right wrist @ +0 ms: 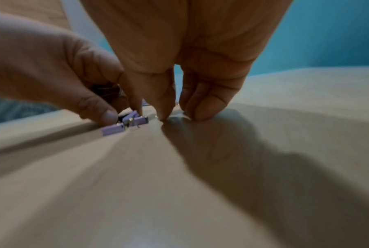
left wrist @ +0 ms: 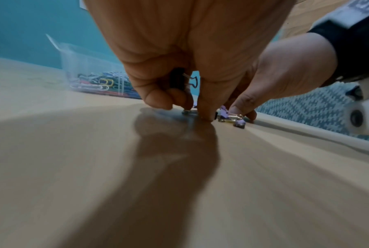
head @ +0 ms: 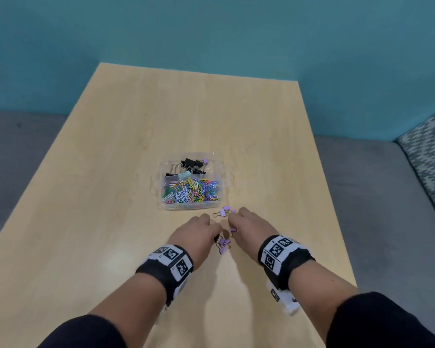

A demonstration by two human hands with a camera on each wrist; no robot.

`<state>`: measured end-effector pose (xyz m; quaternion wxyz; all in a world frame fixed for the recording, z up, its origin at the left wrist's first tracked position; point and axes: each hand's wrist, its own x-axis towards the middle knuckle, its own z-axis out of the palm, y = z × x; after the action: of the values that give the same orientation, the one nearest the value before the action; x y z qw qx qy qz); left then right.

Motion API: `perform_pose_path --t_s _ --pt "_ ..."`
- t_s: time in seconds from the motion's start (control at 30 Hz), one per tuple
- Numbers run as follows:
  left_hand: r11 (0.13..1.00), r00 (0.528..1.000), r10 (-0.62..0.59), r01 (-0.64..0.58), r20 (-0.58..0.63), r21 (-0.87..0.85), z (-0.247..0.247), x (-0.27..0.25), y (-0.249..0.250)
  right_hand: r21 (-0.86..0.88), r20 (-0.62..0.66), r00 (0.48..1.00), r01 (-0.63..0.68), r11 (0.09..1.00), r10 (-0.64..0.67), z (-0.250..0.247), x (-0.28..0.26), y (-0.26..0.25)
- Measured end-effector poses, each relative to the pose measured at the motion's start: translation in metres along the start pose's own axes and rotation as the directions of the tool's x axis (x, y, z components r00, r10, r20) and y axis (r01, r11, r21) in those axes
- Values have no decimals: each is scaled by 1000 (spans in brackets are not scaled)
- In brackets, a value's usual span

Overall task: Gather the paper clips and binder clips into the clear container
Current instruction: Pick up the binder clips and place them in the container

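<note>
The clear container [head: 228, 183] sits mid-table, filled with coloured paper clips [head: 191, 190] and black binder clips [head: 190, 164]. Both hands are down on the table just in front of it. My left hand [head: 204, 226] keeps a black binder clip [left wrist: 177, 80] tucked under its curled fingers while its tips touch the wood. A small cluster of purple binder clips [head: 223, 244] [right wrist: 136, 120] lies between the two hands. My right hand [head: 244, 222] has curled fingers with the tips on the table beside that cluster; whether it grips one is unclear. One more purple binder clip [head: 224, 211] lies by the container's front wall.
The wooden table [head: 111, 172] is bordered by a grey bench and a teal wall. A patterned cushion [head: 427, 156] lies off the right edge. The table's right edge is close to my right forearm.
</note>
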<state>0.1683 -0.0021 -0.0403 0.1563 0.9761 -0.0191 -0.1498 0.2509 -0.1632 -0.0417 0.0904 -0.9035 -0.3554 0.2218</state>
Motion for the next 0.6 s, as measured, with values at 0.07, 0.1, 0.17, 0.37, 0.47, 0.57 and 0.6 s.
perform_pose_path --t_s 0.07,0.1,0.17,0.37,0.47,0.57,0.6 --pt "999 999 -36 35 -30 -24 1 0 2 118 -33 997 -59 991 63 -2 -1 -1" --pt "997 997 -58 55 -46 -52 1 0 2 177 -35 993 -101 979 109 -2 -2 -1" --pt "989 993 -95 87 -64 -123 3 0 1 290 -26 979 -185 939 201 -3 -3 -2" --pt "869 951 -302 246 -66 -429 5 -6 -1 759 25 900 -301 577 436 -7 -6 -6" --pt "690 883 -463 303 -79 -657 -5 -9 -7 934 81 853 -245 259 515 -16 -4 -12" --pt "414 839 -543 220 -46 -883 -27 -3 -22 976 94 856 -180 123 509 -35 3 -17" --pt "304 836 -547 161 -34 -939 -36 -1 -28 987 77 865 -138 88 496 -44 5 -18"
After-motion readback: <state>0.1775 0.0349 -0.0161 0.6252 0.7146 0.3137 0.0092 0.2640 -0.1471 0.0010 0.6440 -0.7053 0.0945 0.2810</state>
